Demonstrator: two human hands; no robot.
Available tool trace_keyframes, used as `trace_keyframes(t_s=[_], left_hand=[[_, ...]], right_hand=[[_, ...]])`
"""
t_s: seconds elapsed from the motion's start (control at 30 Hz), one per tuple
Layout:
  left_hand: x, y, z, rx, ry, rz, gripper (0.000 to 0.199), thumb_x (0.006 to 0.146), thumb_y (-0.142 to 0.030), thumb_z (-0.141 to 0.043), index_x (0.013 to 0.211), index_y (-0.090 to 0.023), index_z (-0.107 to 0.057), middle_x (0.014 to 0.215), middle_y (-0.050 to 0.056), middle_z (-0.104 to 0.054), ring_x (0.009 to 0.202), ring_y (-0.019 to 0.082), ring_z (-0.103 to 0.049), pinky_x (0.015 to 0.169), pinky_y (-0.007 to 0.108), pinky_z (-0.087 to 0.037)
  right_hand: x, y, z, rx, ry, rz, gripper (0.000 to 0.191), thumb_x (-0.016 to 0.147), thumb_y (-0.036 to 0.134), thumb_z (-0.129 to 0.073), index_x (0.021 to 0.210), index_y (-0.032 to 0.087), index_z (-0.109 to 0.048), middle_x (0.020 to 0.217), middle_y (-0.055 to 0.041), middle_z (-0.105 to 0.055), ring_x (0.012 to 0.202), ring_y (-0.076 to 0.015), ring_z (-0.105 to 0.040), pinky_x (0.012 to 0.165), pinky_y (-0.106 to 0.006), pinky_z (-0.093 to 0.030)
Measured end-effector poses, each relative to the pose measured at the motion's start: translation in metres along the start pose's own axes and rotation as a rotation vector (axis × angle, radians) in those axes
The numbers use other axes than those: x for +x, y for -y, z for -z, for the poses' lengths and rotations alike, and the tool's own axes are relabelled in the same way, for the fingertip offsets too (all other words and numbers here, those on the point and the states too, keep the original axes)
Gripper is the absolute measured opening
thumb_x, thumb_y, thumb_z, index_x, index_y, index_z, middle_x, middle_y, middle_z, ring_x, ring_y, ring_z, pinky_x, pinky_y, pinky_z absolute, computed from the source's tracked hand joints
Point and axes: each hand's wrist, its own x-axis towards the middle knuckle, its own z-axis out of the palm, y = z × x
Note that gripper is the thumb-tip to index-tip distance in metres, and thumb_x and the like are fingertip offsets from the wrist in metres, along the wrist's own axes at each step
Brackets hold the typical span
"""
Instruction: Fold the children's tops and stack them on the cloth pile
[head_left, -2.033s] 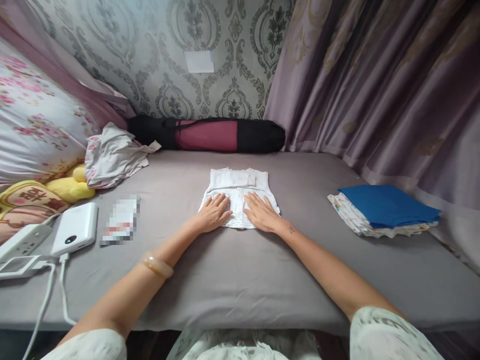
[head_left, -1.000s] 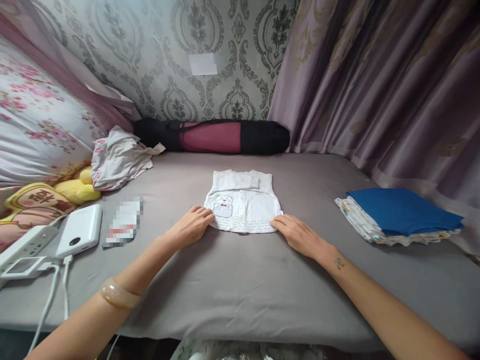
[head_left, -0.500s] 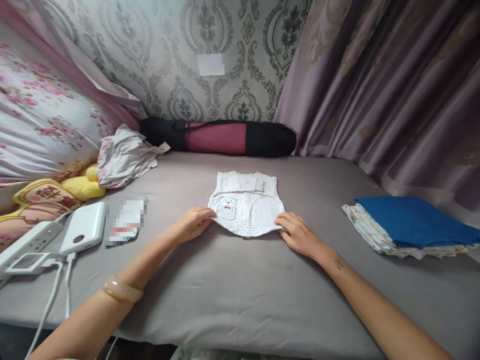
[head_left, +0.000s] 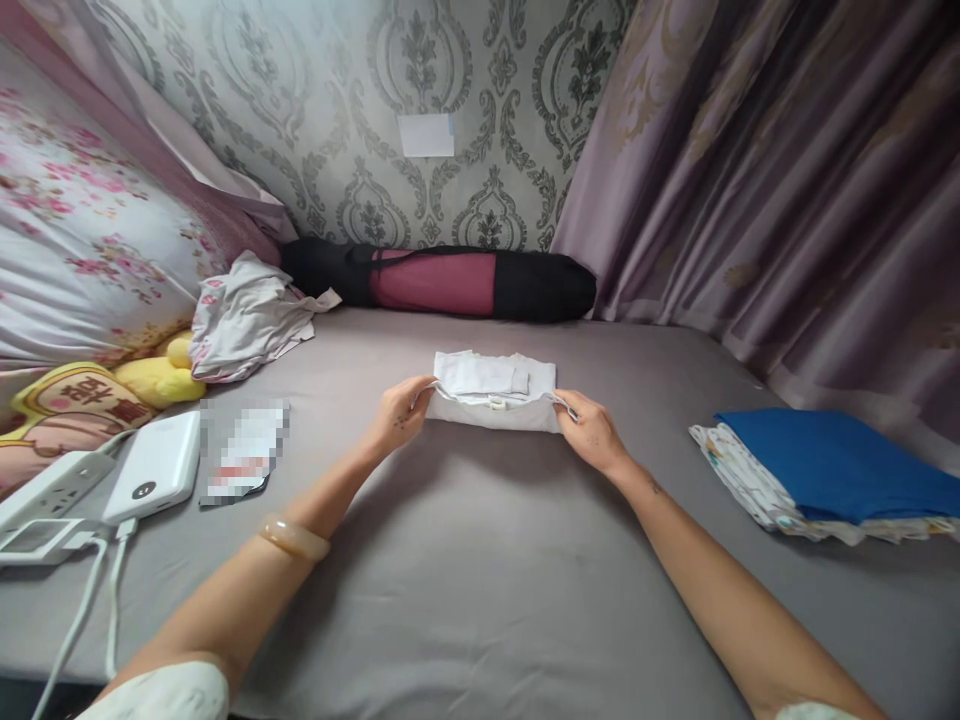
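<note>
A small white baby shirt (head_left: 491, 415) lies in the middle of the grey sheet, its lower part doubled up toward its folded sleeves. My left hand (head_left: 405, 408) pinches the left end of the raised edge, fingers closed on the cloth. At the opposite end, my right hand (head_left: 589, 428) grips the fabric between thumb and fingers. The printed bear on the front is now out of sight under the fold.
Folded cloths with a blue one (head_left: 832, 465) on top lie at the right. At the left are a power bank (head_left: 154, 465), a power strip (head_left: 49, 490), cables and a yellow plush (head_left: 161, 377). A long black and maroon bag (head_left: 435, 282) rests along the wall.
Both hands have lifted the shirt's bottom hem and carried it away from me, folding the lower half over. The bear print has gone from view.
</note>
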Motion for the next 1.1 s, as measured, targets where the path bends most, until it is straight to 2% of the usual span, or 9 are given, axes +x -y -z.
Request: trace_keyframes(t_s=[0.27,0.47,0.6,0.67,0.77,0.87,0.93,1.0,1.1], left_hand=[[0.033,0.018,-0.026,0.036,-0.074,-0.045,0.035,0.094,-0.027,-0.035,0.109,-0.019,-0.066,0.095,0.007,-0.067,0.076,0.015,-0.060,0.074,0.027,-0.048],[0.067,0.039,-0.046,0.096,-0.082,-0.025,0.036,0.092,-0.020,-0.035,0.112,-0.019,-0.065,0.103,0.008,-0.067,0.093,0.019,-0.062,0.086,0.030,-0.048],[0.092,0.056,-0.060,0.126,-0.059,0.021,0.036,0.091,-0.020,-0.036,0.113,-0.017,-0.064,0.105,0.010,-0.067,0.097,0.020,-0.062,0.089,0.032,-0.048],[0.100,0.064,-0.066,0.123,-0.040,0.074,0.034,0.089,-0.019,-0.040,0.115,-0.016,-0.062,0.108,0.011,-0.067,0.099,0.021,-0.062,0.091,0.034,-0.047],[0.105,0.071,-0.071,0.120,-0.030,0.273,0.032,0.087,-0.025,-0.050,0.116,-0.016,-0.059,0.101,0.009,-0.069,0.095,0.022,-0.062,0.088,0.035,-0.047],[0.105,0.073,-0.070,0.114,-0.013,0.472,0.035,0.084,-0.039,-0.057,0.111,-0.016,-0.059,0.093,0.007,-0.068,0.089,0.021,-0.063,0.083,0.032,-0.049],[0.105,0.072,-0.069,0.105,0.012,0.514,0.035,0.085,-0.038,-0.056,0.113,-0.017,-0.059,0.094,0.007,-0.067,0.089,0.021,-0.064,0.082,0.031,-0.049],[0.104,0.071,-0.069,0.110,0.033,0.478,0.036,0.087,-0.029,-0.052,0.121,-0.018,-0.055,0.099,0.007,-0.067,0.093,0.020,-0.063,0.085,0.032,-0.049],[0.100,0.068,-0.070,0.179,0.029,0.324,0.045,0.087,-0.015,-0.045,0.131,-0.019,-0.050,0.113,0.011,-0.064,0.106,0.022,-0.060,0.093,0.034,-0.047]], right_hand=[[0.035,-0.008,-0.016,0.030,-0.052,0.011,0.042,0.089,0.019,-0.038,0.118,0.023,-0.069,0.111,-0.0064,-0.069,0.102,-0.0205,-0.063,0.091,-0.032,-0.049],[0.058,-0.022,-0.028,-0.079,-0.061,-0.088,0.045,0.088,0.016,-0.037,0.121,0.023,-0.067,0.118,-0.0066,-0.068,0.110,-0.0224,-0.061,0.096,-0.033,-0.047],[0.077,-0.039,-0.038,-0.158,-0.007,-0.164,0.045,0.090,0.016,-0.037,0.124,0.021,-0.065,0.122,-0.0076,-0.066,0.113,-0.0237,-0.059,0.097,-0.034,-0.046],[0.084,-0.049,-0.042,-0.169,0.030,-0.221,0.043,0.091,0.018,-0.039,0.127,0.020,-0.063,0.124,-0.0089,-0.066,0.114,-0.0241,-0.059,0.097,-0.034,-0.046],[0.089,-0.061,-0.048,-0.140,0.025,-0.390,0.041,0.092,0.025,-0.046,0.129,0.014,-0.059,0.123,-0.0126,-0.066,0.113,-0.0243,-0.061,0.097,-0.033,-0.045],[0.091,-0.067,-0.051,-0.092,-0.027,-0.583,0.042,0.092,0.032,-0.050,0.127,0.010,-0.057,0.110,-0.0139,-0.070,0.106,-0.0236,-0.064,0.093,-0.032,-0.047],[0.090,-0.066,-0.052,-0.066,-0.037,-0.642,0.044,0.092,0.034,-0.051,0.128,0.010,-0.054,0.105,-0.0128,-0.071,0.103,-0.0236,-0.065,0.090,-0.032,-0.048],[0.089,-0.062,-0.052,-0.067,-0.029,-0.633,0.045,0.091,0.029,-0.052,0.132,0.011,-0.050,0.111,-0.0129,-0.069,0.104,-0.0236,-0.064,0.090,-0.031,-0.047],[0.084,-0.052,-0.052,-0.170,0.003,-0.580,0.045,0.091,0.016,-0.044,0.136,0.015,-0.045,0.125,-0.0144,-0.062,0.111,-0.0238,-0.061,0.091,-0.033,-0.046]])
